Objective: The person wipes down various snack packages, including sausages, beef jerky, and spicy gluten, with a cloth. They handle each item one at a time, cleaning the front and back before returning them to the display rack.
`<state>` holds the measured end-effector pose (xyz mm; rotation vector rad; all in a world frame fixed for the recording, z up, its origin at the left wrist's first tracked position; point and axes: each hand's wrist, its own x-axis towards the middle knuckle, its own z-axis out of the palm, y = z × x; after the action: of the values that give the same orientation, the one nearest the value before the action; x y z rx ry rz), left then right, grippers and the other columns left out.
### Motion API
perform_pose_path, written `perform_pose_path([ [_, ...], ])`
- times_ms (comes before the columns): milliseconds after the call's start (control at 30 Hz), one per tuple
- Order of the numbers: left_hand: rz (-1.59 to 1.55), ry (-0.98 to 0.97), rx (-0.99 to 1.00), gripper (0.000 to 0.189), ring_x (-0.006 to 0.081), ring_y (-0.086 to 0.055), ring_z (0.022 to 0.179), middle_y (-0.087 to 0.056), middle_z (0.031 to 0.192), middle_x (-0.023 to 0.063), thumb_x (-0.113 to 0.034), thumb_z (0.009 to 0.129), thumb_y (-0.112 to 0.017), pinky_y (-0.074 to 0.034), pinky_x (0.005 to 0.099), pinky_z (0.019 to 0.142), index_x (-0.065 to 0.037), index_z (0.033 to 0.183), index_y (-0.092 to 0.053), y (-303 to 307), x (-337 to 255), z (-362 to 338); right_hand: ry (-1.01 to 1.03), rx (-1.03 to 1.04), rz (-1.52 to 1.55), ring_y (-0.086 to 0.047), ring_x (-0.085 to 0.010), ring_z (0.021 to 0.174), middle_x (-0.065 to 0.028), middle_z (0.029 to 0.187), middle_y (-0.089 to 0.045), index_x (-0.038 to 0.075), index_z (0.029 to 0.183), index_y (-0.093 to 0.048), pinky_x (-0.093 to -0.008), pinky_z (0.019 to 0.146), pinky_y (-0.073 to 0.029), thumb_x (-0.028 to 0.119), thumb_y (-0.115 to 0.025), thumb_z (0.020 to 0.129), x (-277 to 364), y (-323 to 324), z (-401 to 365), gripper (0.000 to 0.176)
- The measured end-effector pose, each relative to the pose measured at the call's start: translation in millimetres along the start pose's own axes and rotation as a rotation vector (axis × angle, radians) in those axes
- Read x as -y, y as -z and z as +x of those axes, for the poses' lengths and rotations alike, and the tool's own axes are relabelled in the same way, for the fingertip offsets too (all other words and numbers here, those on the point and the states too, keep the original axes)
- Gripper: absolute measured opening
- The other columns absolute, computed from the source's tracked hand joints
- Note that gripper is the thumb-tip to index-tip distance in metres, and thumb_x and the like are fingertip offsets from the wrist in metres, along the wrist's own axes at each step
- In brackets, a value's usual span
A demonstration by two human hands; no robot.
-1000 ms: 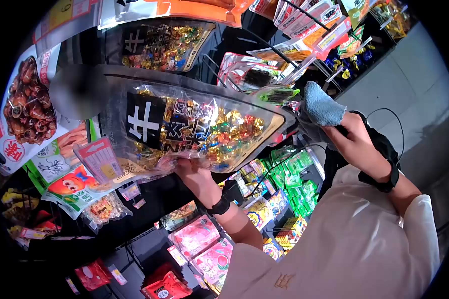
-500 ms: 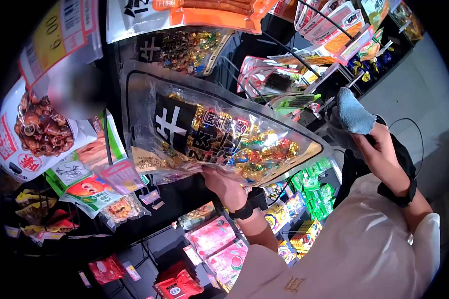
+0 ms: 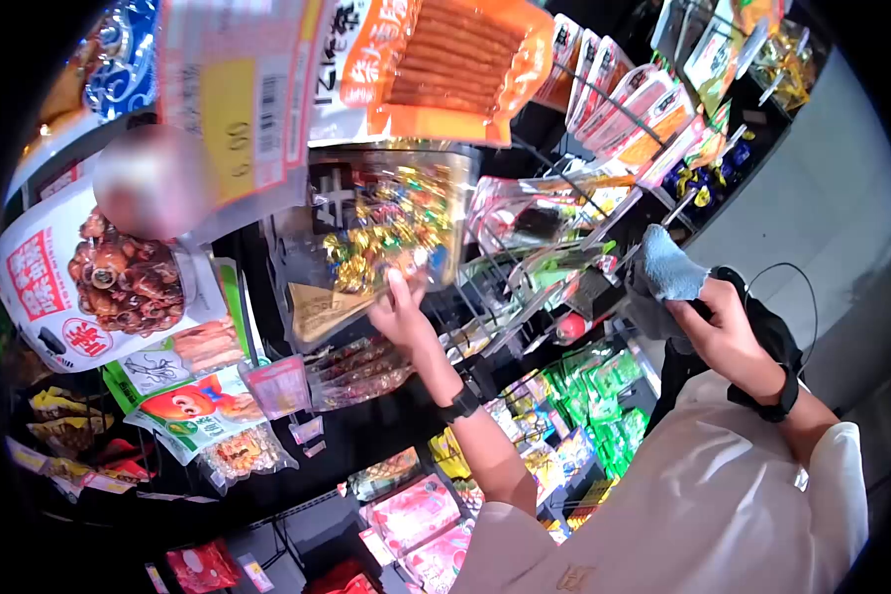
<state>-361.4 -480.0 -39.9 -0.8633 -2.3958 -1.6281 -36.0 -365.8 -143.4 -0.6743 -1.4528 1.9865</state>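
Observation:
My left hand (image 3: 402, 315) is at the lower edge of a clear bag of gold-wrapped candies (image 3: 391, 223) with a black label, which sits among the hanging packs. Its index finger points up against the bag's front and the other fingers are partly hidden, with no grip on the bag visible. Off to the right, my right hand (image 3: 720, 322) is closed around a blue-grey cloth (image 3: 671, 265), held away from the shelves. Dark bands circle both wrists.
An orange sausage pack (image 3: 455, 64) and a price tag (image 3: 243, 119) hang close above. A white snack bag (image 3: 99, 272) is at left. Metal hooks (image 3: 604, 104) stick out at upper right. Green packets (image 3: 594, 396) and pink packs (image 3: 416, 510) lie lower down.
The candy bag, held large and near by my left hand before, now sits farther back on the rack. My left hand has moved up and left, off its earlier grip. My right hand keeps the cloth.

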Motion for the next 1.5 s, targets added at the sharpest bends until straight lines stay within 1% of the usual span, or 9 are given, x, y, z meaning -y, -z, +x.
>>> perform_pose_path([
  [167,0.270,-0.263,-0.048,0.043,0.0237,-0.053,0.106,-0.051,0.120,0.0174,-0.010,0.090,-0.055,-0.043,0.0350,0.089,0.003,0.128,-0.038,-33,-52,-107,-0.139,-0.062,0.402,-0.051,-0.0033,0.077,0.0024,0.084,-0.060,-0.001,0.099,-0.061,-0.0210,0.070,-0.043,0.017,-0.051,0.095,20,7,2,0.021],
  [300,-0.107,0.050,0.458,0.033,0.0231,-0.055,0.103,-0.054,0.115,0.0136,-0.006,0.091,-0.051,-0.042,0.0341,0.092,0.003,0.122,-0.045,-63,-97,-199,-0.324,0.060,0.773,-0.050,-0.0038,0.068,0.0042,0.076,-0.058,0.003,0.088,-0.062,-0.0221,0.064,-0.041,0.036,-0.046,0.097,36,7,9,0.037],
  [367,0.030,-0.176,0.503,0.029,0.0232,-0.057,0.100,-0.056,0.111,0.0148,-0.004,0.089,-0.052,-0.044,0.0340,0.089,0.003,0.116,-0.051,-71,-97,-216,-0.270,0.134,0.539,-0.049,-0.0034,0.070,0.0040,0.081,-0.060,0.002,0.094,-0.062,-0.0210,0.062,-0.039,0.033,-0.044,0.097,30,10,13,0.036],
  [500,0.230,-0.382,0.373,0.030,0.0297,-0.058,0.092,-0.056,0.105,0.0170,-0.006,0.087,-0.056,-0.046,0.0376,0.080,0.002,0.116,-0.051,-82,-100,-222,-0.118,0.183,0.378,-0.037,-0.0158,0.124,-0.0135,0.137,-0.045,-0.004,0.105,-0.060,-0.0287,0.103,-0.027,0.027,-0.044,0.098,52,-2,4,0.036],
  [567,0.225,-0.346,0.326,0.032,0.0290,-0.057,0.092,-0.055,0.103,0.0156,-0.008,0.086,-0.058,-0.046,0.0379,0.078,0.000,0.116,-0.050,-84,-95,-222,0.126,0.150,0.237,-0.031,-0.0183,0.130,-0.0186,0.142,-0.037,-0.004,0.106,-0.059,-0.0304,0.100,-0.031,0.029,-0.043,0.098,49,-11,1,0.038],
  [733,0.292,-0.417,0.297,0.029,0.0319,-0.055,0.091,-0.054,0.101,0.0151,-0.004,0.078,-0.063,-0.044,0.0383,0.077,0.000,0.104,-0.052,-78,-99,-230,-0.289,0.141,0.665,-0.050,-0.0050,0.066,0.0053,0.073,-0.055,0.009,0.087,-0.057,-0.0207,0.061,-0.041,0.032,-0.042,0.098,52,-26,-6,0.029],
  [1033,0.329,-0.282,0.130,0.011,0.0397,-0.057,0.074,-0.058,0.080,0.0198,-0.011,0.091,-0.050,-0.043,0.0432,0.063,-0.001,0.091,-0.053,-60,-102,-217,-0.374,0.208,0.969,-0.046,-0.0187,0.112,-0.0070,0.121,-0.052,0.006,0.122,-0.048,-0.0387,0.100,-0.032,0.040,-0.038,0.097,31,-41,-11,0.044],
  [1300,0.513,-0.369,0.204,0.009,0.0434,-0.057,0.068,-0.059,0.072,0.0224,-0.011,0.090,-0.048,-0.041,0.0491,0.054,-0.004,0.092,-0.054,-26,-125,-169,0.386,0.246,-0.314,-0.057,-0.0284,0.084,-0.0143,0.090,-0.057,0.010,0.118,-0.061,-0.0376,0.076,-0.046,0.019,-0.052,0.088,19,-61,-37,0.033],
  [1500,0.693,-0.564,0.635,0.005,0.0383,-0.060,0.067,-0.060,0.073,0.0160,-0.011,0.087,-0.049,-0.045,0.0474,0.053,-0.006,0.086,-0.051,-17,-153,-194,0.214,0.412,-0.365,-0.062,-0.0310,0.080,-0.0180,0.085,-0.064,0.001,0.099,-0.060,-0.0407,0.073,-0.047,0.020,-0.050,0.087,16,-63,-36,0.025],
])
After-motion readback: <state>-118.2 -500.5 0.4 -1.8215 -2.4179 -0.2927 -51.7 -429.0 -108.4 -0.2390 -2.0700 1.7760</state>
